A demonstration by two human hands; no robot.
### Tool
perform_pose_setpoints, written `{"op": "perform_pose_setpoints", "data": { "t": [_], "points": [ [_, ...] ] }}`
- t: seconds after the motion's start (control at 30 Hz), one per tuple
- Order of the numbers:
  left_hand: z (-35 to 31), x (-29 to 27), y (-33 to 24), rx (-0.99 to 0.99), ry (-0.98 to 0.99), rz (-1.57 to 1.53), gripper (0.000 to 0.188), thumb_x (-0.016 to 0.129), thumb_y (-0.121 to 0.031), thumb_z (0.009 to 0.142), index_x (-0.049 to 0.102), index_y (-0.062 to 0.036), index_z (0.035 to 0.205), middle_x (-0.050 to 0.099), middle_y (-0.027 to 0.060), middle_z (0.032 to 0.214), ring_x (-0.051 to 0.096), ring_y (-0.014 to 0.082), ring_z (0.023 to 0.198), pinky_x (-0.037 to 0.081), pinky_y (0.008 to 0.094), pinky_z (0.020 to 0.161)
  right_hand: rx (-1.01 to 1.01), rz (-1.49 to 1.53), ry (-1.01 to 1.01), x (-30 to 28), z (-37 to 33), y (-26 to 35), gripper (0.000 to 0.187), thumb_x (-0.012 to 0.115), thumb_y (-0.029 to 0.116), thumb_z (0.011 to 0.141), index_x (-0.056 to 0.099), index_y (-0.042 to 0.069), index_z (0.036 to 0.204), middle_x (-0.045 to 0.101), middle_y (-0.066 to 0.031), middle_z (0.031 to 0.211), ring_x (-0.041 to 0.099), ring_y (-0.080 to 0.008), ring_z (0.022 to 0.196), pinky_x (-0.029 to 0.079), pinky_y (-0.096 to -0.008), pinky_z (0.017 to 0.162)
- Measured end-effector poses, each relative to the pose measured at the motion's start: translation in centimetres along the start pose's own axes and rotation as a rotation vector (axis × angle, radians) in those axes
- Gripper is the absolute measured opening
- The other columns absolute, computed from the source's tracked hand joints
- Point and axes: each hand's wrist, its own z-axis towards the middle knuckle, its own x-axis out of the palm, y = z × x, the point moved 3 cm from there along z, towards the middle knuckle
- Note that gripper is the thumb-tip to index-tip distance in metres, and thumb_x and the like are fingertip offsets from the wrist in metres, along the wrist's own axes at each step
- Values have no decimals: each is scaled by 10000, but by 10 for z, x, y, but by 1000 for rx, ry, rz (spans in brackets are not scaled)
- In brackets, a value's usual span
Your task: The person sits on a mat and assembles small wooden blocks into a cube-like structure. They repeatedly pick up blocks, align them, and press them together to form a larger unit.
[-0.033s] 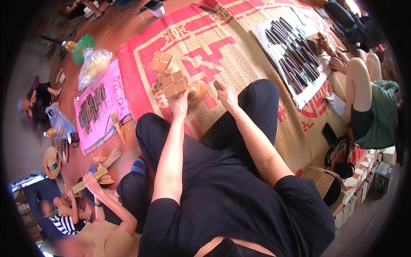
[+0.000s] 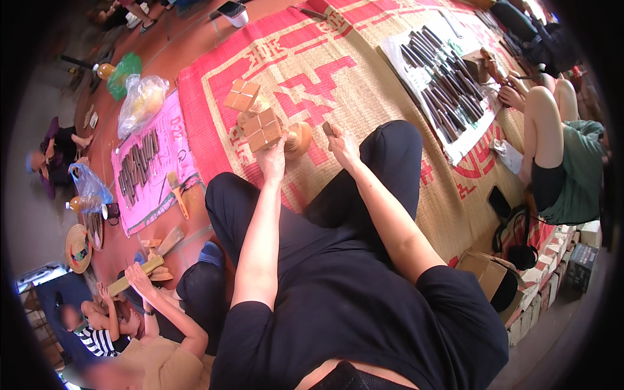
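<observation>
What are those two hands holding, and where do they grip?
The left hand grips a tan wooden block by its lower edge. The right hand holds a small wooden piece at its lower end.

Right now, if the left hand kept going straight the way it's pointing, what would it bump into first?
Probably the wooden block that the left hand already touches, with a second block farther along. Depth is hard to judge here.

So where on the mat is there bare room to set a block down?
Bare mat lies between the blocks and the white sheet of tools. It is crowded around the left hand, blocks and round piece.
</observation>
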Motion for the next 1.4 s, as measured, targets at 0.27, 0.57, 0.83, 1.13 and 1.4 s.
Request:
{"op": "perform_pose_setpoints", "data": {
  "t": [0.27,0.57,0.83,1.13,1.4],
  "points": [
    [-2,8,16,-25,213,295,465,784,-244,672,582,-46,1041,611,63,956,565,147,877,448,293,778,-113,-25,31,6,-5,4,283,486,276,858,583,152,1093,636,-151,810,621,-292,776,458,-384,686],
    [6,-4,32,-258,502,318,390,728,-350,715,627,-85,983,612,26,804,555,94,578,432,246,396,48,58,93,7,3,1,275,481,281,860,596,157,1078,644,-110,932,610,-284,882,457,-380,760],
    [-1,11,13,-216,53,-285,326,686,-221,789,561,-62,1045,560,26,1005,529,113,921,432,291,819,-34,-6,-85,5,3,-2,158,586,213,788,658,106,880,556,-128,867,547,-313,851,435,-413,718],
    [-2,-3,-6,-167,6,-386,317,655,-182,804,531,-64,1070,540,27,1054,516,128,976,417,307,862,-162,-102,-129,16,5,-7,159,608,198,768,634,72,861,531,-115,854,530,-276,841,423,-376,718],
    [4,-21,-4,-400,57,-605,312,655,-150,801,513,-100,1074,553,25,1021,527,134,972,435,335,878,-124,-77,-161,3,-2,9,142,617,188,754,631,81,846,538,-109,831,536,-277,799,425,-375,699]
  ]
}}
